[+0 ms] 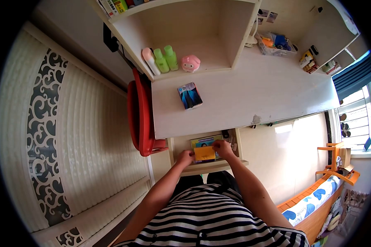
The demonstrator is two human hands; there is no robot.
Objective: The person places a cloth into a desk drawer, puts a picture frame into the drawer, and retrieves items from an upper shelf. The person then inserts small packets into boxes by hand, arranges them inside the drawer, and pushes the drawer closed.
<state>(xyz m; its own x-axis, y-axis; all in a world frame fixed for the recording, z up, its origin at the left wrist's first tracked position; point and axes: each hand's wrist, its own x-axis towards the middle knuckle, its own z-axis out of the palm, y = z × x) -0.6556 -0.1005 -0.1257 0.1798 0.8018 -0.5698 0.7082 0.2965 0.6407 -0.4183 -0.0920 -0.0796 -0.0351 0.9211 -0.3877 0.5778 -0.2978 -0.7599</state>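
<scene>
A flat yellow rectangular item [204, 154], perhaps a small book or packet, is over the open drawer [181, 145]. My left hand [186, 157] closes its fingers on the item's left edge. At the upper right corner, my right hand [222, 148] is closed on it too. Beneath and behind it in the drawer lies a colourful booklet or book [204, 141], partly covered. A small dark object [225, 133] sits at the drawer's back right.
Above the drawer is a white desk [251, 92] with a blue-black box [190, 96] on it. Green bottles [166, 61] and a pink figure [191, 63] stand in the shelf. A red chair [141, 117] is close on the left; a plastic bin [276, 47] stands farther back.
</scene>
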